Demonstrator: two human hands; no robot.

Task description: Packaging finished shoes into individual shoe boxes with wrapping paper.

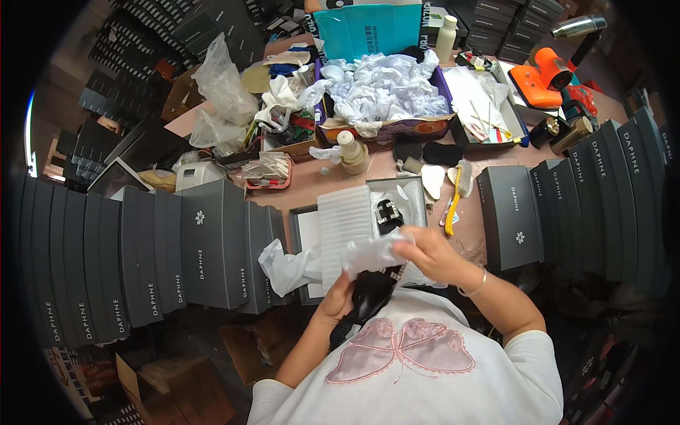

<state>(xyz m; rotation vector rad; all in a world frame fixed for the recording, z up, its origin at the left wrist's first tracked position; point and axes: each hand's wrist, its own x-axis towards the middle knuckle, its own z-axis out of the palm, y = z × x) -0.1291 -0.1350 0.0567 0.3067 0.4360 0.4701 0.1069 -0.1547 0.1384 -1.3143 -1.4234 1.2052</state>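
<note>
My right hand (431,255) is closed, pinching one end of a crumpled sheet of white translucent wrapping (372,253). Close to my body, my left hand (337,300) is closed around the side of a black shoe (373,294), its thumb by the wrapping's lower corner. The wrapping covers part of that shoe. Beyond my hands, another black shoe with a sparkling buckle (387,212) lies in an open shoe box (398,186). A ribbed white foam sheet (345,212) lies across the box's left side, over a dark tray-like box part (306,221).
Upright dark shoe boxes (212,244) line the left; more boxes (511,216) stand at right. A yellow-handled brush (453,205) and a cream bottle (352,154) are beyond the open box. Farther back sits a carton of crumpled paper (386,129). Loose white tissue (287,268) hangs nearby.
</note>
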